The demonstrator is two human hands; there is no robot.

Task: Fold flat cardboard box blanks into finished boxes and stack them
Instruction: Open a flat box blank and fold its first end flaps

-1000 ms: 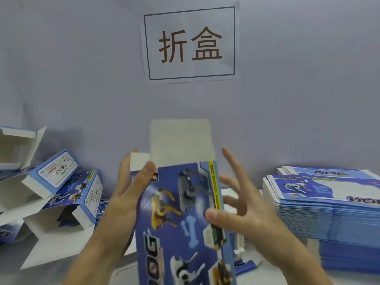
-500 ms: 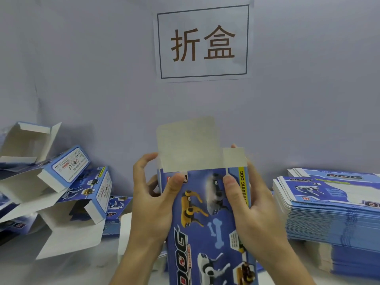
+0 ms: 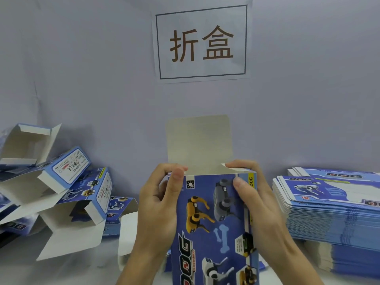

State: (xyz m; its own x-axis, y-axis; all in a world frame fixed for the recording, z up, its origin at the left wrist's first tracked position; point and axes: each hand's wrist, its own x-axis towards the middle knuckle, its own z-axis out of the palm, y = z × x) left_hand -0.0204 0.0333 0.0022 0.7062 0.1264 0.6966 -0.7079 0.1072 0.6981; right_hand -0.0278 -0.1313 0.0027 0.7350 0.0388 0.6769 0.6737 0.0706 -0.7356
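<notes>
Blue box (image 3: pixel 213 219) upright, flap (image 3: pixel 199 144) skyward

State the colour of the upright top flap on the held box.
Plain greyish off-white top flap, unprinted; head view.
</notes>
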